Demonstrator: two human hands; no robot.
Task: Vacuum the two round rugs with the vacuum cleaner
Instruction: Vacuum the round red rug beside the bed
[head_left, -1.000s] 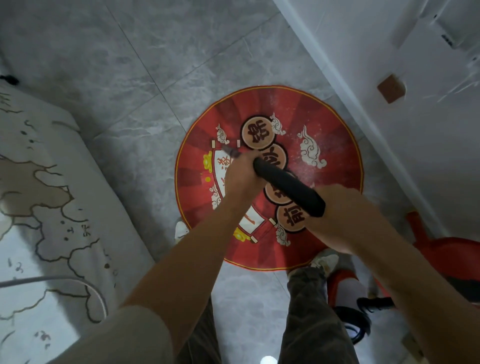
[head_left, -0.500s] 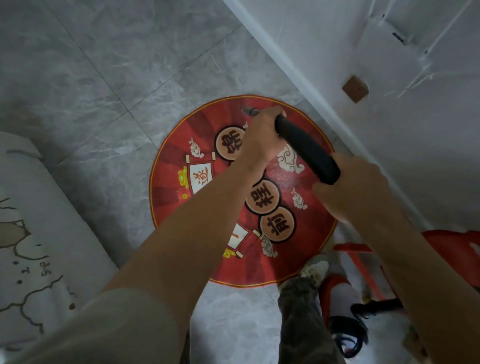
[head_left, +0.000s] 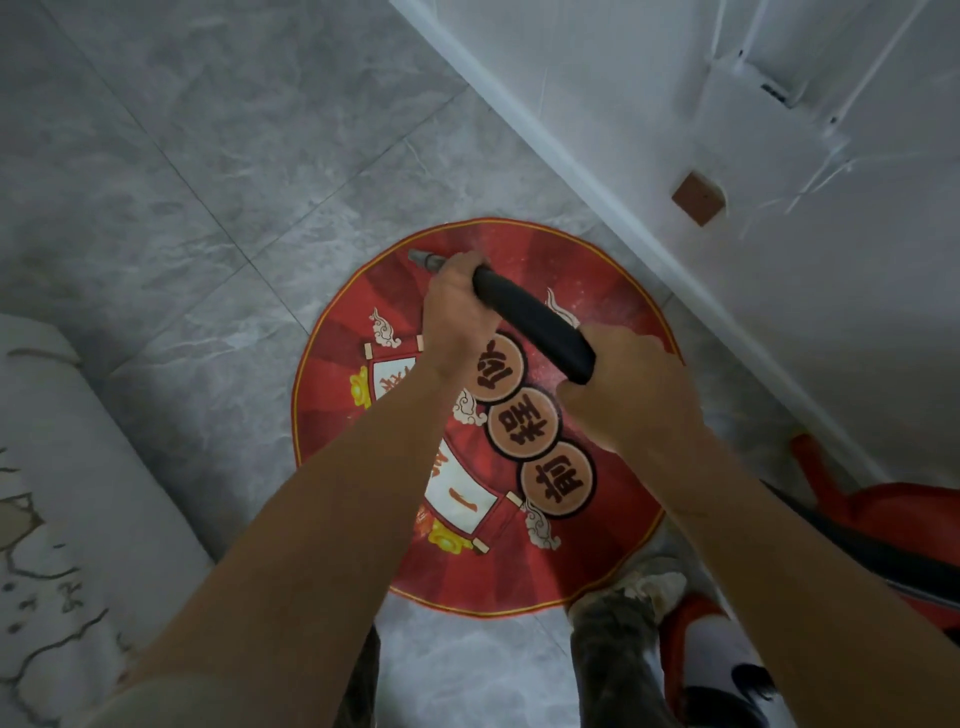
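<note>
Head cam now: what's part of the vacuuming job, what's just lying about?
Job: red round rug; black vacuum wand, gripped by left hand and right hand; red vacuum body.
Lying about: white patterned cover; brown block on the wall.

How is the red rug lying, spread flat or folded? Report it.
Spread flat. The red rug lies on the tile floor; its visible yellow rim runs in an even curve, no fold.

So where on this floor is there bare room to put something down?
The grey tiles beyond the red round rug, up to the skirting, lie bare, as does the strip between rug and white patterned fabric. Crowded: the right, with the red vacuum cleaner body.
</note>
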